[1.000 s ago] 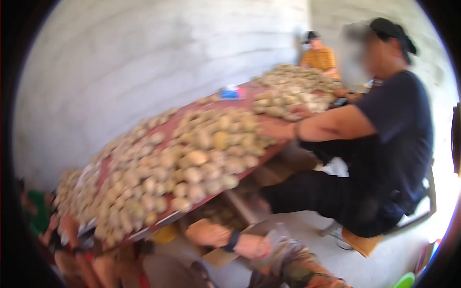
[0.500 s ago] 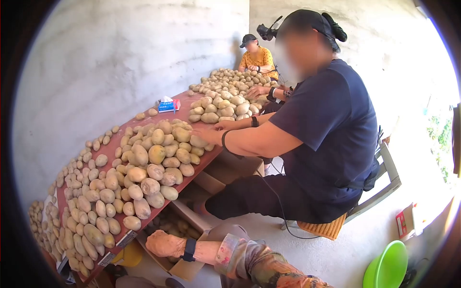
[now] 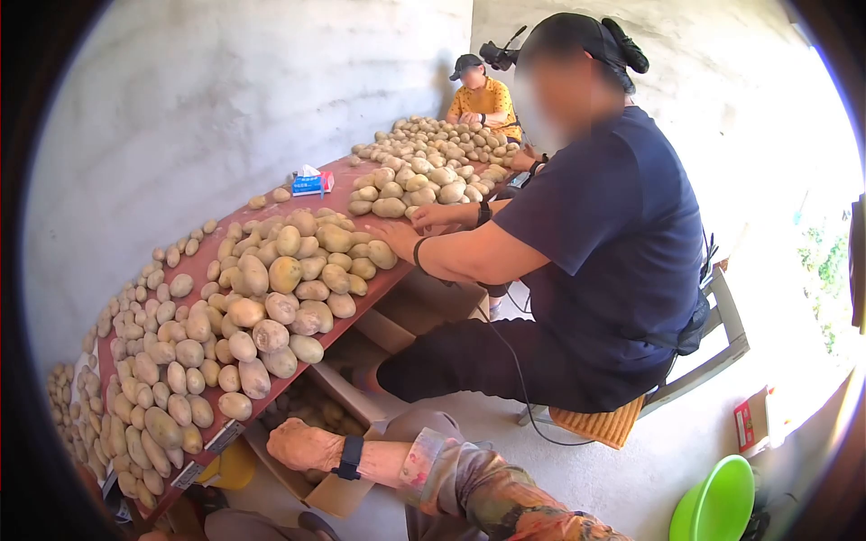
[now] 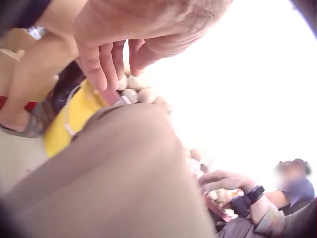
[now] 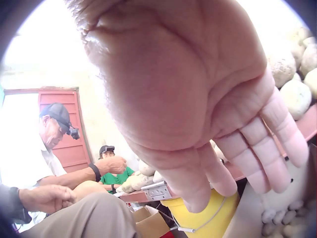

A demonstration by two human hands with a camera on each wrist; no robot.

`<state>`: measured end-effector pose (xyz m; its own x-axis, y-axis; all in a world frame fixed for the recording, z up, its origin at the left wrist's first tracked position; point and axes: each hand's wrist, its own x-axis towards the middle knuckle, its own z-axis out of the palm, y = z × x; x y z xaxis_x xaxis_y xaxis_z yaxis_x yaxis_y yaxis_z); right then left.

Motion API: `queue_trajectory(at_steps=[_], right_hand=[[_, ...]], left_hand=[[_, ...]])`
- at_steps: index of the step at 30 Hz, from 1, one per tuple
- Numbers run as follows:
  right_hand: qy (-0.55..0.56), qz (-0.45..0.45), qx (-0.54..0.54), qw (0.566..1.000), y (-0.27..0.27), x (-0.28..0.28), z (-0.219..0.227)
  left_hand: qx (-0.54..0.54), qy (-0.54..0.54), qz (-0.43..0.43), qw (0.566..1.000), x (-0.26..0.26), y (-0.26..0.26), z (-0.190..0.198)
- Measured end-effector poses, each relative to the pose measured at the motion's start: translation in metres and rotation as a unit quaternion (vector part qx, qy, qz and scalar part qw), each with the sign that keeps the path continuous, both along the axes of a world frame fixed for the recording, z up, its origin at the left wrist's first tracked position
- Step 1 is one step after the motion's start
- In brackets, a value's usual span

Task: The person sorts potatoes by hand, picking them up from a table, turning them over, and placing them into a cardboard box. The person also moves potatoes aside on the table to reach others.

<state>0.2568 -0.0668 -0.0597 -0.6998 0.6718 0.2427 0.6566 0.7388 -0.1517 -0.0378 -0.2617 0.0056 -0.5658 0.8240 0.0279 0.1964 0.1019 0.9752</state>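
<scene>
While your right hand (image 3: pixel 302 444) hangs over the cardboard box (image 3: pixel 347 494) under the table (image 3: pixel 365 299), its fingers are straight and spread and it carries nothing. The potatoes in the box (image 3: pixel 311 408) lie just beyond the fingertips, not touched. Judge this step as the reach toward the box. A pick from here calls for lowering the hand past the box edge and closing the fingers round one potato.

Your left hand (image 4: pixel 124 39) sits above your trouser leg (image 4: pixel 114 173). Its fingers are loosely curled and grasp nothing.

Note the limits of the views:
- The head view does not show the left hand.
- The table edge and your own hand cover most of the box contents.
- Glare whites out much of both wrist views, and the yellow bucket (image 5: pixel 208 215) is cut off below.
- Whether the box is nearly full cannot be told.
</scene>
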Motion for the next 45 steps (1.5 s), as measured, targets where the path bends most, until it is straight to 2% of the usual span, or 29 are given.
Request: queue_trajectory(at_steps=[1,5,6,8,9,10,11,14,16,17,18,19,20,21,23,28,32,35,36,42,45], right_hand=[[-0.001,0.001,-0.005,1.0,0.001,0.0,0.0],[-0.003,-0.003,-0.031,1.0,0.007,0.003,0.0],[-0.005,-0.004,-0.04,0.999,0.009,0.004,0.001],[-0.008,-0.007,-0.051,0.999,0.012,0.005,-0.002],[-0.009,-0.008,-0.057,0.998,0.014,0.005,-0.003],[-0.018,-0.014,-0.065,0.998,0.015,0.005,-0.002],[-0.026,-0.018,-0.073,0.997,0.016,0.005,-0.002],[-0.044,-0.041,-0.08,0.995,0.013,0.012,0.003],[-0.075,-0.042,-0.122,0.989,0.017,0.008,0.003],[-0.105,-0.036,-0.162,0.98,0.024,0.004,0.003],[-0.108,-0.044,-0.173,0.978,0.02,0.008,0.017],[-0.103,-0.03,-0.184,0.977,0.024,0.009,0.013],[-0.11,-0.032,-0.194,0.974,0.029,0.006,0.003],[-0.146,-0.031,-0.229,0.962,0.031,0.003,0.01],[-0.112,-0.003,-0.238,0.965,0.033,0.003,0.012],[-0.042,0.097,-0.303,0.947,0.04,0.001,0.031],[0.065,0.195,-0.456,0.866,0.057,-0.012,0.048],[0.14,0.197,-0.508,0.826,0.062,-0.022,0.053],[0.137,0.199,-0.524,0.817,0.065,-0.026,0.053],[0.031,0.195,-0.535,0.821,0.078,-0.047,0.035],[0.064,0.156,-0.583,0.795,0.08,-0.044,0.045]], left_hand=[[0.02,-0.004,-0.014,1.0,0.007,0.009,0.011],[0.127,0.161,-0.103,0.973,-0.013,0.056,0.014],[0.154,0.2,-0.124,0.96,-0.02,0.07,0.011],[0.175,0.382,-0.147,0.896,-0.036,0.1,0.001],[0.217,0.251,-0.127,0.935,-0.013,0.109,0.016],[0.256,0.116,-0.104,0.954,0.03,0.122,0.047],[0.288,-0.022,-0.079,0.954,0.061,0.135,0.069],[0.281,0.229,-0.103,0.926,0.081,0.16,0.076],[0.244,0.084,-0.153,0.954,0.099,0.179,0.08],[0.244,0.032,-0.164,0.955,0.105,0.192,0.078],[0.261,0.007,-0.139,0.955,0.115,0.202,0.076],[0.252,-0.085,-0.156,0.951,0.112,0.215,0.067],[0.271,-0.132,-0.182,0.936,0.103,0.23,0.051],[0.277,-0.137,-0.196,0.931,0.104,0.234,0.046],[0.281,-0.164,-0.207,0.923,0.095,0.253,0.021],[0.223,-0.189,-0.192,0.937,0.08,0.275,-0.022],[0.195,-0.132,-0.183,0.955,0.085,0.285,-0.047],[0.177,-0.133,-0.205,0.953,0.091,0.286,-0.059],[0.177,-0.127,-0.207,0.954,0.093,0.285,-0.058],[0.191,-0.097,-0.2,0.956,0.078,0.271,-0.046],[0.217,-0.095,-0.183,0.954,0.066,0.263,-0.041]])
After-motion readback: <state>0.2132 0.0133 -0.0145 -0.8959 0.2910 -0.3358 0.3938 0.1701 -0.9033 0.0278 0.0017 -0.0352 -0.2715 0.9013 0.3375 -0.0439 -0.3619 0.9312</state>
